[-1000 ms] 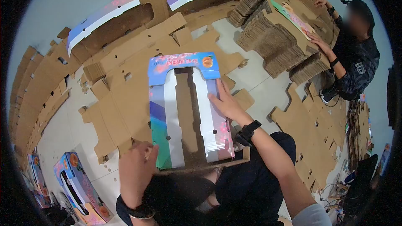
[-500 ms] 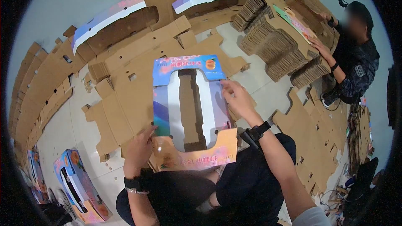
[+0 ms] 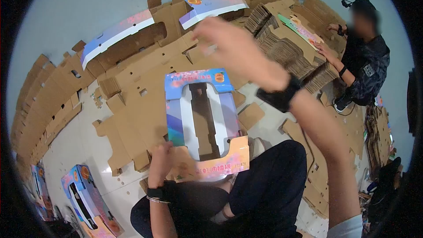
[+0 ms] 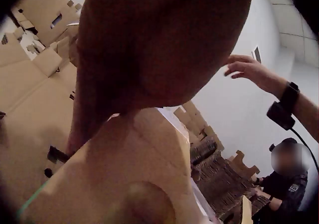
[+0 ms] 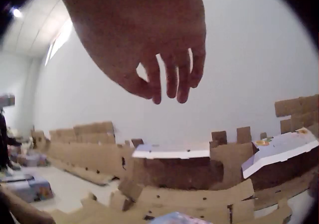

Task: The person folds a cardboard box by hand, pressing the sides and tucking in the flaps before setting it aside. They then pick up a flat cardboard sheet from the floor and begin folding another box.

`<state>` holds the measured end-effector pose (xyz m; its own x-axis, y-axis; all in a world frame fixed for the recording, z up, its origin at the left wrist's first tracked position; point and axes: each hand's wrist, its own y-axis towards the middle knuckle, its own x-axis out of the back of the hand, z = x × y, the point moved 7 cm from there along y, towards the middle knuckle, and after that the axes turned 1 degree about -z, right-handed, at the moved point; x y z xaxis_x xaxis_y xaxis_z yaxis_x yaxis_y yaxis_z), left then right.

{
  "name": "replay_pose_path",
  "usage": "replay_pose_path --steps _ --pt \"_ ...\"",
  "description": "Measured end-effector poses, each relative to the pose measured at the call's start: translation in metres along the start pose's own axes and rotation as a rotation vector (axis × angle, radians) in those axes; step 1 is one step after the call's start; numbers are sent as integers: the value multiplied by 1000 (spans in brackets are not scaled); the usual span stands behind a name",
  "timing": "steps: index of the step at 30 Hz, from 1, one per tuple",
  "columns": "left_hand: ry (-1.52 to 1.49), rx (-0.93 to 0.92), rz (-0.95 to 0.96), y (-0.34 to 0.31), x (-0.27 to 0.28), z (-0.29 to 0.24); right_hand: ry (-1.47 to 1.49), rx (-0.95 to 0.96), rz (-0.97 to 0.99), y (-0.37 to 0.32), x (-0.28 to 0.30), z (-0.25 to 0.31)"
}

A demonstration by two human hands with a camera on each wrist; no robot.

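A printed cardboard box (image 3: 174,123) with a long central opening rests at the person's lap, its peach-coloured flap at the near end. At its near left corner the left hand (image 3: 161,156) pinches the edge; in the left wrist view that hand (image 4: 149,49) covers much of the box's brown cardboard (image 4: 144,159), and some fingers are hidden. Raised beyond the box, the right hand (image 3: 233,46) is blurred and touches nothing. The right wrist view shows this hand (image 5: 154,39) with loose, slightly spread fingers, holding nothing.
Flat cardboard sheets (image 3: 132,123) cover the floor ahead, with upright cardboard (image 3: 44,92) along the wall. Stacked cardboard (image 3: 286,55) and another person (image 3: 370,66) are at the right. Another printed box (image 3: 90,198) stands at lower left.
The right hand has left the box's right side and risen forward and to the left. The near-end flap has come over the top. The left hand stays by the near left corner.
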<state>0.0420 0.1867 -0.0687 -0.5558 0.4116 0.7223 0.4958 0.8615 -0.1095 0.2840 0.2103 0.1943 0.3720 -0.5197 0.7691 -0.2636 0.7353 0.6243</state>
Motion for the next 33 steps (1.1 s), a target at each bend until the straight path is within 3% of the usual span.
replay_pose_path --steps 2,3,4,6,9,11,12,15,19,21,22,24,27,28,29,30,31,32,33 --pt "30 -33 -40 3 4 -3 -98 23 153 6 -61 10" --pt "62 -71 -42 -1 13 -22 -176 175 88 -3 -102 14" --pt "96 -107 -40 -3 18 -36 -253 129 328 -9 -151 16" --pt "125 -108 -44 0 16 -35 -419 205 469 -37 -229 28" --pt "105 -97 -113 0 20 -34 -581 287 350 -65 -315 36" --pt "142 -28 -8 4 21 -38 -820 222 725 -71 -348 25" --pt "104 -74 -38 6 26 -41 -756 254 611 -63 -329 27" --pt "144 11 77 14 20 -31 -603 304 610 -60 -354 15" --pt "138 -10 170 11 15 -32 -275 48 513 -20 -305 0" --pt "84 26 -7 15 28 -36 -155 -12 106 -1 -245 -5" --pt "50 82 91 16 17 -21 -160 -15 106 -3 -231 -4" --pt "81 39 29 13 21 -23 73 6 -336 -21 -166 -2" --pt "163 27 -40 9 31 -39 162 -195 509 -102 -157 -7" --pt "214 66 -26 6 34 -42 321 -368 722 -135 -148 -5" --pt "224 57 -34 2 36 -47 432 -396 973 -174 -145 -1" --pt "286 72 -9 -2 36 -49 568 -187 885 -206 -141 4" --pt "347 85 14 -6 36 -52 680 -224 699 -213 -116 12" --pt "354 77 2 -12 39 -54 706 -294 923 -221 -106 18" --pt "331 7 -10 -20 41 -58 703 -287 912 -227 -93 21"
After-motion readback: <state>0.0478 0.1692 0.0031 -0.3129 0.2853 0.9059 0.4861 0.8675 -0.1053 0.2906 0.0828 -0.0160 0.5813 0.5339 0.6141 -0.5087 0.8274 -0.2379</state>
